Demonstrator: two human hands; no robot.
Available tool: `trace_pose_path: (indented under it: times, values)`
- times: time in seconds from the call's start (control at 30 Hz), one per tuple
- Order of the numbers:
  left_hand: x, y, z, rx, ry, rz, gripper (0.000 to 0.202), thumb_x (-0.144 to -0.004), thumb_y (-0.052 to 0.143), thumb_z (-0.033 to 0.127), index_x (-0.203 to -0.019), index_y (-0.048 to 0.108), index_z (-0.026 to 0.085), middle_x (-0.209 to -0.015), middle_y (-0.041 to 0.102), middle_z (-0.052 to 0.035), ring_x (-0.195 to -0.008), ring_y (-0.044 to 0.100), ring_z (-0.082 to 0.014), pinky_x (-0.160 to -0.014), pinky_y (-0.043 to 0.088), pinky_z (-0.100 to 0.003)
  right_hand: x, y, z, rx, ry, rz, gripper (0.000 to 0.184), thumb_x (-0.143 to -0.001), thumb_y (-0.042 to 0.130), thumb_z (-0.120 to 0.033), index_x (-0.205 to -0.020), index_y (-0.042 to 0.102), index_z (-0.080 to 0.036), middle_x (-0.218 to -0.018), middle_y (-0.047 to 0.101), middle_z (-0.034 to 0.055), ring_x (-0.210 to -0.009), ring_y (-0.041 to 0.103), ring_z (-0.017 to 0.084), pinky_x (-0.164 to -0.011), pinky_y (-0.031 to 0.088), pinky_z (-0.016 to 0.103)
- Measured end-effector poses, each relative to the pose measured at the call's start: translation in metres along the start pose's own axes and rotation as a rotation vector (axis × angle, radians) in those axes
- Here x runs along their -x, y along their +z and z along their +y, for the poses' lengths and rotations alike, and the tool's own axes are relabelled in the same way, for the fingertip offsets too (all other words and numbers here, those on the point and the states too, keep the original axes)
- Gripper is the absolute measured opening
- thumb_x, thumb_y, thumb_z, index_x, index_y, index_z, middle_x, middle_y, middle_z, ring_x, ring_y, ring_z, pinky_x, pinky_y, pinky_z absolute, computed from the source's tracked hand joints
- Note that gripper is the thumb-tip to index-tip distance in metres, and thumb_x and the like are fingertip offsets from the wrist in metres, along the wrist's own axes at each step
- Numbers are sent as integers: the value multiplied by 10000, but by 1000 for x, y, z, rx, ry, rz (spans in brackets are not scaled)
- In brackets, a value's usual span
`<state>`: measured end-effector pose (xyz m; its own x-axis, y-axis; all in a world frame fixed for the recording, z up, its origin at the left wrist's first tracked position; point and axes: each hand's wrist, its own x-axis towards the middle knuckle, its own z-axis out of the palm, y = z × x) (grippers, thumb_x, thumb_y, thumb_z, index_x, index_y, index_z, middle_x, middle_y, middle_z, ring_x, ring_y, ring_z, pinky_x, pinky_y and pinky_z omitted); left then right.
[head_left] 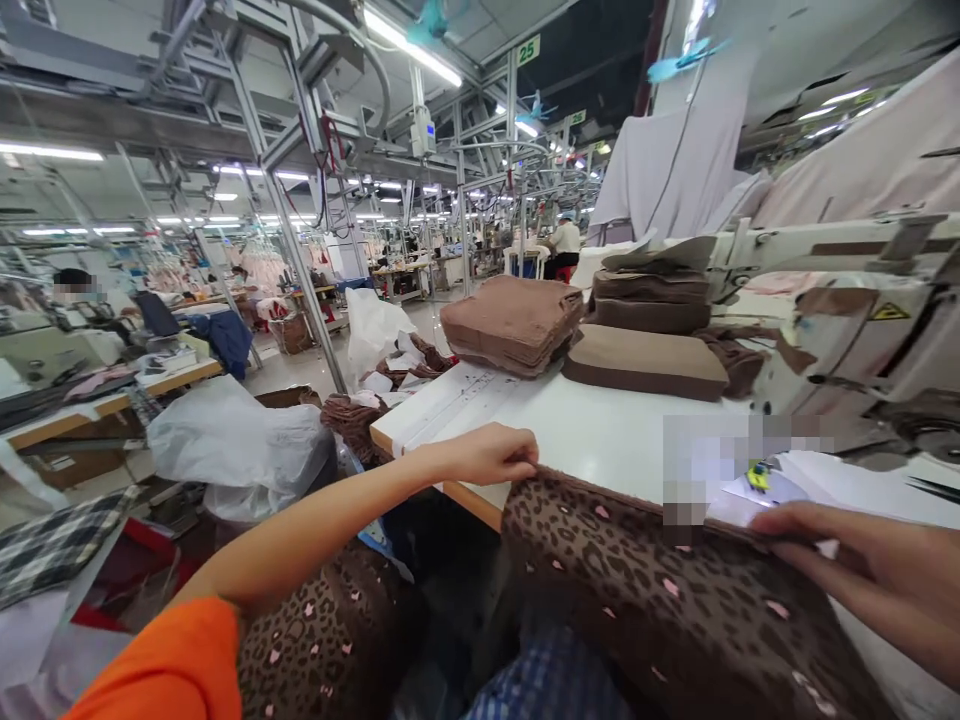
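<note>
A brown leopard-print fabric piece with small pink marks hangs over the table's front edge. Its upper edge is stretched between both hands. My left hand is closed on the left corner of that edge. Farther right, my right hand pinches the same edge between thumb and fingers, close to the sewing machine. A small yellow-green part shows in the lit area by the machine, beside a blurred patch. More leopard-print cloth lies below my left arm.
On the white table stand a stack of reddish-brown fabric pieces and darker brown stacks. Dark pointed tools lie at the right. Plastic bags fill the floor at left. A metal post rises behind; people work farther back.
</note>
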<state>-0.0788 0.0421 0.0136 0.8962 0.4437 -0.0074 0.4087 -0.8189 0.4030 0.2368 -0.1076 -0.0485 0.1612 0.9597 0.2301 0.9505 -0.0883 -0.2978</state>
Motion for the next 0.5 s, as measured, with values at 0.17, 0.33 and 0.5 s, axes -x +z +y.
trace_pose_path:
  times: [0.17, 0.33, 0.5]
  values:
    - [-34, 2, -26, -103, -32, -16, 157, -905, 547, 262, -965, 555, 118, -855, 563, -24, -757, 551, -140, -726, 493, -317, -32, -8, -24, 45, 160, -182, 537, -690, 201, -550, -920, 610, -287, -929, 606, -24, -889, 556, 208, -786, 430, 375]
    - [-62, -4, -41, -198, -34, -10, 158, -907, 549, 257, -971, 560, 113, -887, 576, -35, -789, 568, -147, -740, 509, -327, -52, 1, -33, 221, 152, -221, 236, -1000, 358, -177, -1113, 557, -236, -1054, 557, -23, -923, 527, 170, -768, 398, 306]
    - [-68, -11, -30, -315, 52, 56, 186, -861, 559, 146, -1044, 557, 114, -1049, 559, -82, -1010, 527, -213, -901, 452, -410, -57, 19, -13, 327, -73, -24, 381, -873, 191, -190, -992, 549, -242, -1000, 551, 5, -790, 553, 207, -559, 419, 351]
